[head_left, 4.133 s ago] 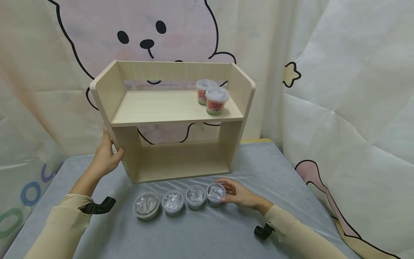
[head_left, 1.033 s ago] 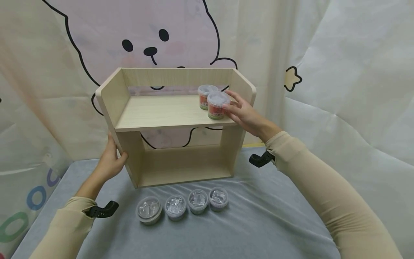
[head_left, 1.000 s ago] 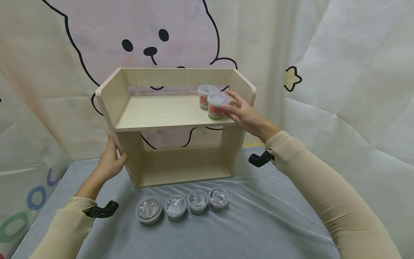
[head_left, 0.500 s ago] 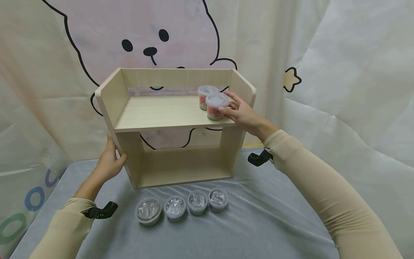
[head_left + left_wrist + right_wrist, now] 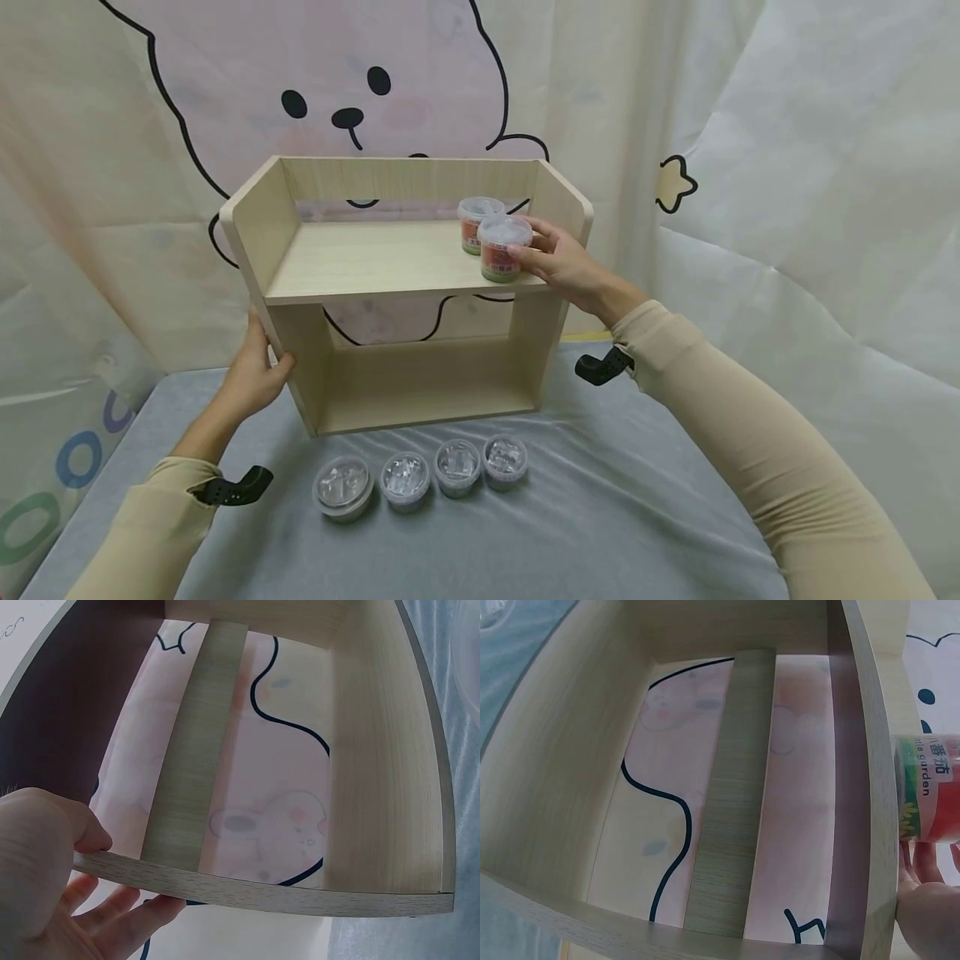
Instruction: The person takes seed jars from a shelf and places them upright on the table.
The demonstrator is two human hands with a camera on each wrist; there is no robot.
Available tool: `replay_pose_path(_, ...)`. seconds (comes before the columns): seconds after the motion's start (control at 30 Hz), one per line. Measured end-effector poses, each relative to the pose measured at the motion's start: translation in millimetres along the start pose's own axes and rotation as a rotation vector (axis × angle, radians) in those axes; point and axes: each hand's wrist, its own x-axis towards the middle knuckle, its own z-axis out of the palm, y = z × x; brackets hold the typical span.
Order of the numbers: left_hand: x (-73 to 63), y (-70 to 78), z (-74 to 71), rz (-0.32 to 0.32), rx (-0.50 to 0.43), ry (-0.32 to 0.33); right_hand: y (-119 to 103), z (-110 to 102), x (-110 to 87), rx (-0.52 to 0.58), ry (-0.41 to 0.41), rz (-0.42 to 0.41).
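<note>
A pale wooden two-tier shelf unit (image 5: 360, 258) stands on the table. My left hand (image 5: 251, 375) grips the edge of its left side panel, the thumb on the inner side and the fingers outside, as the left wrist view shows. On the upper board at the right are two lidded plastic tubs with red labels. My right hand (image 5: 562, 262) holds the front tub (image 5: 498, 254) from its right side, between thumb and fingers. In the right wrist view that tub (image 5: 934, 787) reads "garden" and sits at the board's front edge. The rear tub (image 5: 472, 225) is partly hidden behind it.
Several clear-lidded tubs stand in a row on the grey-blue tablecloth (image 5: 600, 517) before the shelf, from the large tub (image 5: 342, 489) at left to a small tub (image 5: 505, 461) at right. A curtain with a bear drawing (image 5: 420, 75) hangs behind.
My right hand has gone from the rightmost tub on the table up to the front tub on the upper board. That tub has shifted slightly toward the front edge. The left hand keeps its grip.
</note>
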Motion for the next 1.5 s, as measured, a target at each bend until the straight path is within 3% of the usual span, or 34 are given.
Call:
replay_pose_path(0.53, -0.3, -2.1, 1.6, 0.041, -0.026, 0.024, -4.0, -0.8, -21.2, 0.015, -0.009, -0.014)
replay_pose_path(1.33, -0.9, 1.2, 0.7, -0.003, -0.005, 0.018, 8.2, -11.1, -55.3, 0.005, -0.105, -0.064)
replay_pose_path(1.5, -0.6, 2.3, 1.2, 0.017, -0.02, 0.021, 12.9, -11.4, -66.5, -0.01, -0.128, -0.086)
